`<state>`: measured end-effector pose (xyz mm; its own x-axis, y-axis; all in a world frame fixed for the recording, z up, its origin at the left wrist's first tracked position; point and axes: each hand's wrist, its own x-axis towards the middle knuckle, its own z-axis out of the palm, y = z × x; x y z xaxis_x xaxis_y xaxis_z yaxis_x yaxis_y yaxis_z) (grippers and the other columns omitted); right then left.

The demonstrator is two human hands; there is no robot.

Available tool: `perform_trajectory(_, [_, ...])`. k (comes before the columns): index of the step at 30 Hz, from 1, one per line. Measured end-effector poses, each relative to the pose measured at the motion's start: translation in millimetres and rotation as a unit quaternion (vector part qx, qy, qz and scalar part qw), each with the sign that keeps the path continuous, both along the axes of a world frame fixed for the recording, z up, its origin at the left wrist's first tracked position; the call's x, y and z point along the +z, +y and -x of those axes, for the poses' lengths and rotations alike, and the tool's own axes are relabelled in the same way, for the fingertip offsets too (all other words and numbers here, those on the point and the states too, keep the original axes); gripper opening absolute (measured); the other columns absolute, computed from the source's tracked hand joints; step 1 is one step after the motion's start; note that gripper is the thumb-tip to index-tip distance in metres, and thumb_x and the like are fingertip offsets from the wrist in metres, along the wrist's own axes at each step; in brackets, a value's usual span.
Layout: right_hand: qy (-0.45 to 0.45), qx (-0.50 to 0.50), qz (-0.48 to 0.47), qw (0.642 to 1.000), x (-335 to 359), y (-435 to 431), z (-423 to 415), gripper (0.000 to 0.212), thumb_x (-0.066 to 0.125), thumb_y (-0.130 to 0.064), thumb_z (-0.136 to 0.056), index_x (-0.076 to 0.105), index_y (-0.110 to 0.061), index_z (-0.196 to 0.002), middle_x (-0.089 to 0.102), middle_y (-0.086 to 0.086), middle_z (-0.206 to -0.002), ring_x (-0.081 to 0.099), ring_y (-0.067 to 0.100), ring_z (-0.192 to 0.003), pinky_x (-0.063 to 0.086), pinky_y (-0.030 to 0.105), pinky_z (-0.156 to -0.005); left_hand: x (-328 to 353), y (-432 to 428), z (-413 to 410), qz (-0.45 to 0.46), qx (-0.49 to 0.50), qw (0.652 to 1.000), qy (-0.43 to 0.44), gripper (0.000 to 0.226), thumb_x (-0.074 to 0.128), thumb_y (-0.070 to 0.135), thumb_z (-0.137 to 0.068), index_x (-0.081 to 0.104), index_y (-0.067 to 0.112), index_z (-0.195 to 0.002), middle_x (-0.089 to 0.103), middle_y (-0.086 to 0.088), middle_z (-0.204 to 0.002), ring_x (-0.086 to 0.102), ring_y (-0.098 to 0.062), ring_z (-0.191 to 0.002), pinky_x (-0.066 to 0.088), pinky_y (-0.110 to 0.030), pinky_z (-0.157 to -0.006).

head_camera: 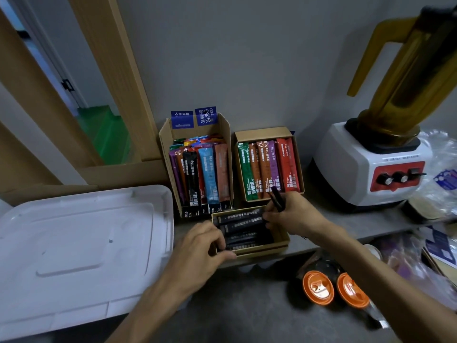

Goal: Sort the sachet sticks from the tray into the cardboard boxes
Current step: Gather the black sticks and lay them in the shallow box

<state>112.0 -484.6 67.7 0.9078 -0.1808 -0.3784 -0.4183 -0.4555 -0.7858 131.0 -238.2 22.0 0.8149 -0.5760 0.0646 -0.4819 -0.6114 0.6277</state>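
A small cardboard box (279, 245) near the counter's front edge holds several black sachet sticks (243, 227) lying crosswise. My left hand (200, 241) grips the box's left end, fingers curled over the sticks there. My right hand (294, 214) pinches a dark sachet stick (276, 200) over the box's right end. Behind stand two more cardboard boxes: a tall open one (228, 134) with upright coloured sticks, and a lower one (262, 133) with green, orange, purple and red sticks.
A white plastic lid or tray (74, 248) lies at the left. A blender (376, 164) with an amber jug stands at the right by plastic bags (437, 184). Two orange-lidded cups (319, 288) sit below the counter edge. A grey wall is behind.
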Motion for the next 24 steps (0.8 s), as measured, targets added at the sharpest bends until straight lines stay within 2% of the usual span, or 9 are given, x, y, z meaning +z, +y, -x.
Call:
perform_trajectory(4, [-0.039,0.026,0.09,0.995,-10,12,-9,0.028,0.071,-0.019,-0.091,0.059,-0.02,-0.116,0.066,-0.003,-0.107,0.07,0.01,-0.087,0.057,0.021,-0.065,0,3,-1,0.018,0.02,1.0,0.0,0.02,0.074,0.037,-0.084,0.057,0.03,-0.078,0.05,0.021,-0.096,0.049,0.005,-0.1,0.045,-0.014,-0.076])
perform_trajectory(8, [-0.065,0.034,0.115,0.991,-15,16,-12,0.046,0.073,-0.021,-0.089,0.053,-0.021,-0.13,0.059,-0.005,-0.127,0.057,0.012,-0.117,0.052,0.028,-0.093,3,2,-5,0.026,0.015,0.999,-0.02,0.011,0.067,0.04,-0.089,0.058,0.034,-0.086,0.049,0.023,-0.096,0.048,0.006,-0.098,0.043,-0.013,-0.075])
perform_trajectory(11, [-0.08,0.037,0.114,0.99,-13,17,-10,0.045,0.072,-0.023,-0.09,0.053,-0.021,-0.131,0.058,-0.008,-0.126,0.054,0.007,-0.114,0.048,0.019,-0.086,6,-11,-14,0.035,0.033,0.995,-0.092,0.009,0.064,0.033,-0.093,0.064,0.031,-0.101,0.05,0.021,-0.101,0.047,0.004,-0.099,0.042,-0.015,-0.085])
perform_trajectory(14, [-0.075,-0.001,0.059,0.995,-9,13,-7,0.032,0.069,-0.028,-0.092,0.06,-0.022,-0.122,0.064,-0.007,-0.116,0.061,0.007,-0.106,0.052,0.021,-0.078,6,-27,-24,0.02,0.013,0.993,-0.118,0.022,0.066,0.031,-0.092,0.068,0.026,-0.113,0.053,0.015,-0.105,0.047,-0.002,-0.104,0.042,-0.021,-0.093])
perform_trajectory(16, [-0.065,-0.043,-0.001,0.997,-4,11,-4,0.02,0.064,-0.029,-0.096,0.061,-0.023,-0.115,0.065,-0.007,-0.102,0.062,0.005,-0.087,0.05,0.022,-0.068,4,-32,-27,-0.02,-0.012,0.99,-0.136,0.022,0.064,0.032,-0.093,0.068,0.026,-0.115,0.054,0.013,-0.106,0.046,-0.004,-0.104,0.044,-0.024,-0.094])
perform_trajectory(19, [-0.061,-0.144,-0.24,0.958,2,9,5,0.018,0.052,-0.022,-0.102,0.06,-0.008,-0.108,0.057,0.005,-0.079,0.053,0.011,-0.061,0.044,0.026,-0.058,1,-28,-27,-0.034,-0.017,0.991,-0.127,0.02,0.06,0.03,-0.096,0.067,0.024,-0.114,0.056,0.01,-0.108,0.047,-0.005,-0.104,0.047,-0.026,-0.094])
perform_trajectory(21, [-0.064,-0.197,-0.333,0.92,8,9,12,0.023,0.05,-0.022,-0.102,0.062,-0.003,-0.106,0.063,0.011,-0.081,0.062,0.019,-0.071,0.053,0.032,-0.069,0,-26,-27,-0.035,-0.015,0.993,-0.113,0.02,0.06,0.029,-0.096,0.066,0.023,-0.114,0.055,0.01,-0.109,0.048,-0.004,-0.105,0.048,-0.026,-0.093])
perform_trajectory(23, [-0.071,-0.203,-0.347,0.913,10,10,18,0.032,0.047,-0.031,-0.103,0.064,-0.003,-0.106,0.073,0.008,-0.089,0.07,0.021,-0.088,0.055,0.036,-0.079,3,-26,-26,-0.026,-0.003,0.995,-0.098,0.018,0.062,0.03,-0.095,0.066,0.023,-0.112,0.054,0.012,-0.107,0.047,-0.002,-0.103,0.049,-0.023,-0.09])
perform_trajectory(24, [-0.079,-0.194,-0.345,0.915,10,12,21,0.037,0.046,-0.036,-0.104,0.065,-0.005,-0.105,0.076,0.004,-0.09,0.072,0.018,-0.089,0.055,0.035,-0.077,6,-27,-24,-0.009,0.009,0.996,-0.087,0.017,0.063,0.031,-0.094,0.066,0.024,-0.11,0.053,0.013,-0.106,0.047,0.0,-0.099,0.047,-0.018,-0.087])
